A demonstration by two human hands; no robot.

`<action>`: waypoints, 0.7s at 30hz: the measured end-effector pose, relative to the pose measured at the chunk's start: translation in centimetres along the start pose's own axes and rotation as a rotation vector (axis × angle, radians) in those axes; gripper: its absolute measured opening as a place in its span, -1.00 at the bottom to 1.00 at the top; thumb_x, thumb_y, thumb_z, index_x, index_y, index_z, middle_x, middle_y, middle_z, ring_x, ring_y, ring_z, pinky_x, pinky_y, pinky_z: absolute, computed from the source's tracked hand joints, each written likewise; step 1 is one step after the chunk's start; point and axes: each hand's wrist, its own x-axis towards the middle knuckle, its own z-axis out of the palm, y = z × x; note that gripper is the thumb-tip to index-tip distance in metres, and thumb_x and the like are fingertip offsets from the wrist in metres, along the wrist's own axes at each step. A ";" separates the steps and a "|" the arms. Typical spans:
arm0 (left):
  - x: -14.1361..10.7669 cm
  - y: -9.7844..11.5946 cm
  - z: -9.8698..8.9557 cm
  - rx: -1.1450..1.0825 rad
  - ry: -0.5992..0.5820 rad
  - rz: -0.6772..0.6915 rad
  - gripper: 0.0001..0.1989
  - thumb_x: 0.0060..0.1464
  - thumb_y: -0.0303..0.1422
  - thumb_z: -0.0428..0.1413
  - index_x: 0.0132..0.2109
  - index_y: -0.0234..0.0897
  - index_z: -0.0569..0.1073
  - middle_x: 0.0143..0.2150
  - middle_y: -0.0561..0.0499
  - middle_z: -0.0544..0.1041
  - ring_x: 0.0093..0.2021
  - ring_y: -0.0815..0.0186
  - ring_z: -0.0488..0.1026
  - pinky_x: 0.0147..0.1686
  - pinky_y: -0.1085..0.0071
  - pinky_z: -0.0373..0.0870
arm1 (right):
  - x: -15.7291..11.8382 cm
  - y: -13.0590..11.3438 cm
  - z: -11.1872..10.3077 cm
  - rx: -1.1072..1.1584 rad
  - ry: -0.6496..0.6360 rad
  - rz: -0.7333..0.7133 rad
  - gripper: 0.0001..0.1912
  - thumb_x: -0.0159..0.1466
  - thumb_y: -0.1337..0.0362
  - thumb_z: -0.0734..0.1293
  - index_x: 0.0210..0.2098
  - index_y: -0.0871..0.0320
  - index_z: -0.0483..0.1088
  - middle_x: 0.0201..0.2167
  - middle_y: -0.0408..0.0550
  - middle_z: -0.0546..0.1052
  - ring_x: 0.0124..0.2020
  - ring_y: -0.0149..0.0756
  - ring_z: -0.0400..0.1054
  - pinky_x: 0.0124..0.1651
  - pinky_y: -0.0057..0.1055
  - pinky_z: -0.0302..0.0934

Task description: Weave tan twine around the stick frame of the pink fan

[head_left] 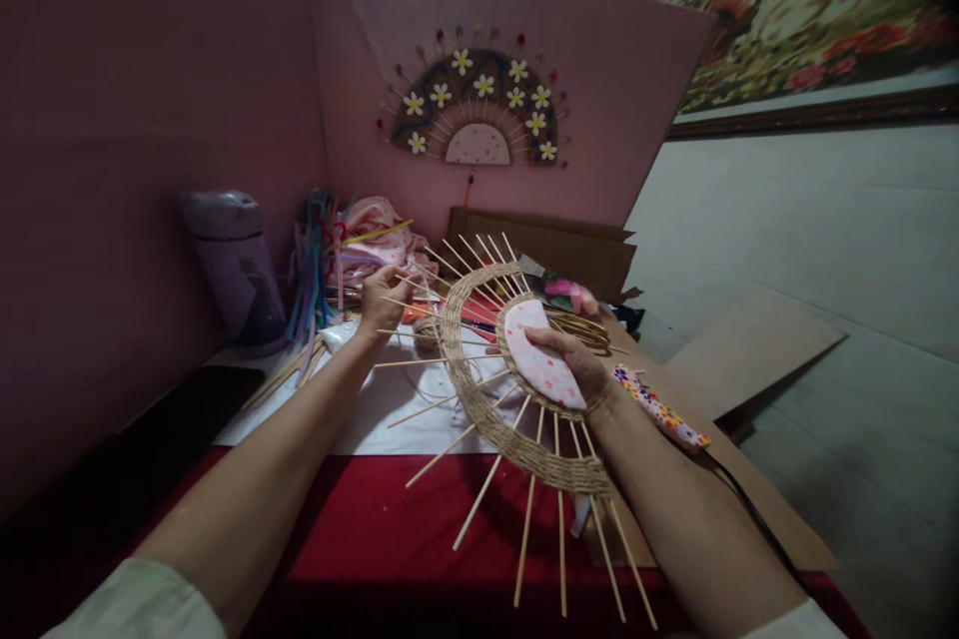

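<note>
One woven fan (462, 369), one dotted half-disc (533, 374).
Right hand (578, 361) grasps the half-disc; left hand (384, 300) at stick (412, 362) tips, hold unclear.

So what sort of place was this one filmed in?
Probably an indoor craft corner: the woven stick piece, colourful strips and a flowered fan shape against the pink partition suggest it.

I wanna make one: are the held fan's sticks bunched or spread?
Spread: gaps separate the sticks, which point different ways past the woven band.
</note>
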 end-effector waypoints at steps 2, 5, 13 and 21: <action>-0.4 0.0 0.6 0.025 -0.040 -0.014 -0.77 -0.28 -0.32 0.24 -0.61 -0.30 0.33 -0.73 0.16 0.29 -0.70 0.49 0.17 -0.68 0.53 0.05 | -0.1 0.1 0.1 -0.003 -0.020 -0.012 -0.75 0.18 0.41 0.21 -0.15 0.35 0.37 -0.45 0.05 0.59 -0.39 -0.24 0.51 -0.27 -0.38 0.41; -1.1 -0.3 1.3 0.062 -0.122 -0.015 -0.79 -0.27 -0.32 0.22 -0.61 -0.30 0.35 -0.72 0.14 0.30 -0.69 0.48 0.18 -0.68 0.53 0.05 | -0.3 0.1 0.3 0.007 -0.038 -0.025 -0.75 0.18 0.43 0.21 -0.15 0.35 0.37 -0.44 0.05 0.59 -0.42 -0.27 0.51 -0.29 -0.41 0.41; -1.9 -0.7 1.9 0.116 -0.188 -0.006 -0.87 -0.28 -0.37 0.18 -0.60 -0.32 0.39 -0.66 0.10 0.36 -0.64 0.45 0.24 -0.64 0.52 0.12 | -0.7 0.1 0.4 0.010 -0.031 0.006 -0.77 0.18 0.41 0.23 -0.17 0.35 0.38 -0.46 0.02 0.58 -0.53 -0.35 0.47 -0.39 -0.49 0.37; -3.3 0.1 2.6 0.076 -0.241 -0.045 -0.96 -0.26 -0.47 0.12 -0.59 -0.31 0.40 -0.64 0.09 0.37 -0.64 0.45 0.23 -0.65 0.52 0.11 | 0.0 0.4 0.1 0.039 -0.012 -0.099 -0.81 0.15 0.40 0.25 -0.23 0.28 0.38 -0.48 -0.03 0.57 -0.51 -0.35 0.47 -0.38 -0.49 0.39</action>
